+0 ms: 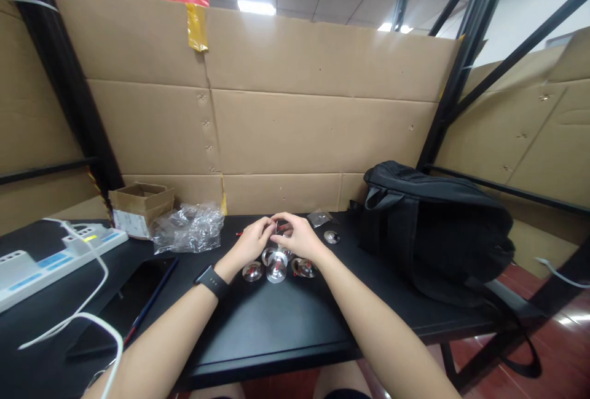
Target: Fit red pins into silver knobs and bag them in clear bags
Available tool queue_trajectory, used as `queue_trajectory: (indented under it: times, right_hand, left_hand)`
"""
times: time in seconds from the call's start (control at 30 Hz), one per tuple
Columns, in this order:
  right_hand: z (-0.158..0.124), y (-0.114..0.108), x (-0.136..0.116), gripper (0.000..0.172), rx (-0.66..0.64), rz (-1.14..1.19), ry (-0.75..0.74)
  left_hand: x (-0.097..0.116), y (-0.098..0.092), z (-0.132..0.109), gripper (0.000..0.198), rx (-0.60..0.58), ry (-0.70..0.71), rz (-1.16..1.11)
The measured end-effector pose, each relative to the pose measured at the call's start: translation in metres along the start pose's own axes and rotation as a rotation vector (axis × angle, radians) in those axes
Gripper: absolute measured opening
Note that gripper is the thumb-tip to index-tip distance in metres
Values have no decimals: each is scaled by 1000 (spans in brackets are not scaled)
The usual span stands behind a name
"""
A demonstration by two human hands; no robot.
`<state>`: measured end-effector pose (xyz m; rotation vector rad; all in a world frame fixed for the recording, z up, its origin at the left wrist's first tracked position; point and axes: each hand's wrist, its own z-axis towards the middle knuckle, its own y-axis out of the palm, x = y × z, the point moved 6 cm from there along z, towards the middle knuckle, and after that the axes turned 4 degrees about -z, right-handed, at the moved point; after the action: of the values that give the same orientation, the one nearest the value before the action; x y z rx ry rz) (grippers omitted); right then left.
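My left hand (251,240) and my right hand (297,236) meet over the middle of the black table (276,325), fingertips pinched together on a small metal part (277,227) that is too small to make out. A black watch sits on my left wrist. Just below the hands lie several shiny round metal discs (276,267), and one more metal disc (331,237) lies to the right. Something small and red (239,234) peeks out left of my left hand.
A crumpled clear plastic bag (188,228) and a small open cardboard box (141,205) sit at the left rear. A white power strip (55,257) with white cables lies far left. A black backpack (437,233) fills the right side. Cardboard walls (276,128) enclose the table.
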<state>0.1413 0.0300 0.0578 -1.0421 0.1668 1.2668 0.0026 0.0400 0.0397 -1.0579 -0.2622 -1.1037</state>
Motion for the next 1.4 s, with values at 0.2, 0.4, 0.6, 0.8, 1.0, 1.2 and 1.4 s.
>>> queue_trajectory:
  times: [0.2, 0.4, 0.6, 0.8, 1.0, 1.2, 1.4]
  right_hand:
    - [0, -32, 18, 46, 98, -66, 66]
    - [-19, -104, 74, 35, 3, -653, 426]
    - [-41, -130, 114, 50, -106, -712, 654]
    - [-43, -122, 128, 51, -143, -654, 647]
    - [-42, -119, 124, 50, -194, -622, 639]
    - [-23, -107, 81, 36, -89, -633, 336]
    - [-11, -81, 43, 29, -79, -541, 115]
  left_hand:
    - [-34, -39, -1, 34, 115, -133, 221]
    - [-63, -61, -9, 27, -7, -236, 540]
    - [-52, -51, -10, 22, -69, -162, 617]
    - [-7, -22, -13, 21, -264, 102, 323]
    - [21, 0, -23, 21, -448, 207, 197]
    - [28, 5, -29, 22, -492, 188, 167]
    - [35, 16, -31, 14, -529, 203, 156]
